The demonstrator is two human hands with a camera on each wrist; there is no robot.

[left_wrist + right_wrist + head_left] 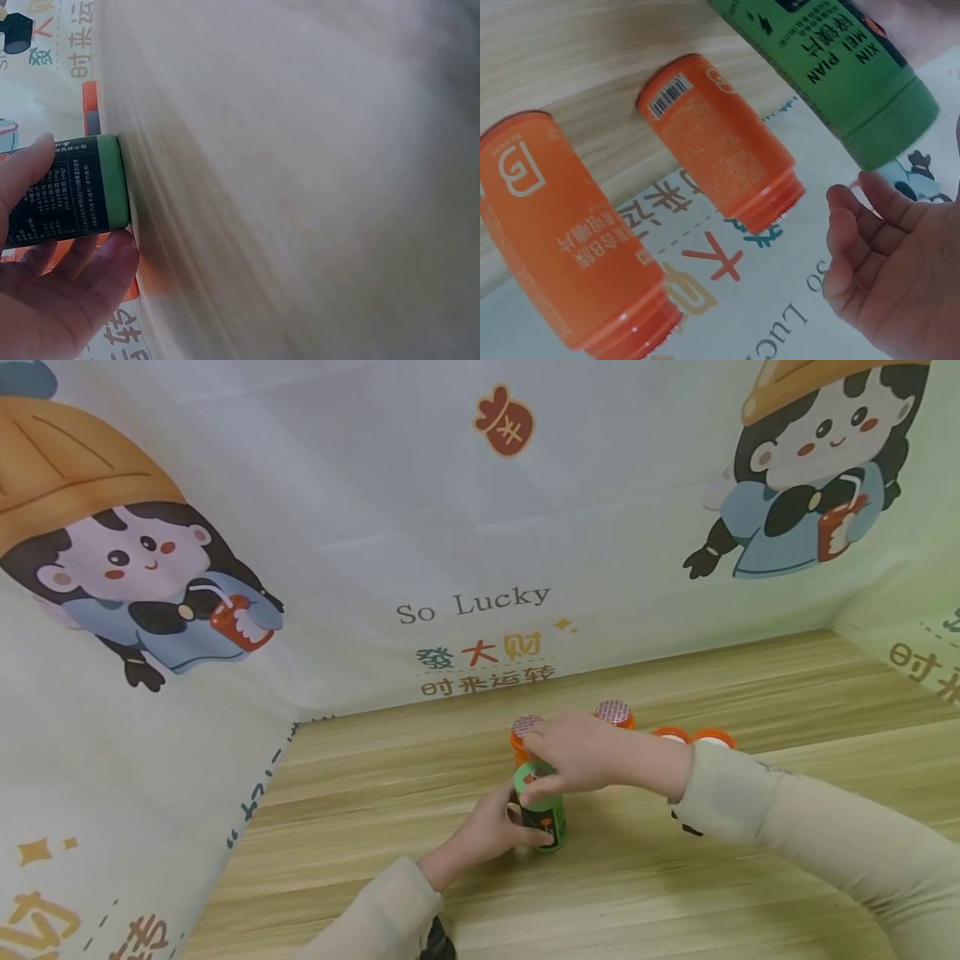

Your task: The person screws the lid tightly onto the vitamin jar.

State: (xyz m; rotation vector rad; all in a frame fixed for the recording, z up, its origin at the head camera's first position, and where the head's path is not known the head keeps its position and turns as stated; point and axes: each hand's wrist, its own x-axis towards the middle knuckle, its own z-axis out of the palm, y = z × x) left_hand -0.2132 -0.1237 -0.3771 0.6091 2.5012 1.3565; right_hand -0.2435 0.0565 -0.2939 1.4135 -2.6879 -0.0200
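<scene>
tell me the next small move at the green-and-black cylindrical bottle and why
Probably close the right hand round the green cylindrical lid to twist it: the lid is on, the left hand grips the green-and-black cylindrical bottle, and two orange cylindrical bottles stand lidless.

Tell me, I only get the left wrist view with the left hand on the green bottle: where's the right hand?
Observer: The right hand is close by the top of the green bottle; whether it touches, I can't tell.

Operator: Okay, what Latin letters are on the bottle's green side?

Observer: In the right wrist view it reads XIN MEI PIAN.

Operator: And the orange behind it, what's on top there?

Observer: The head view shows patterned discs on top of the two orange bottles.
</scene>
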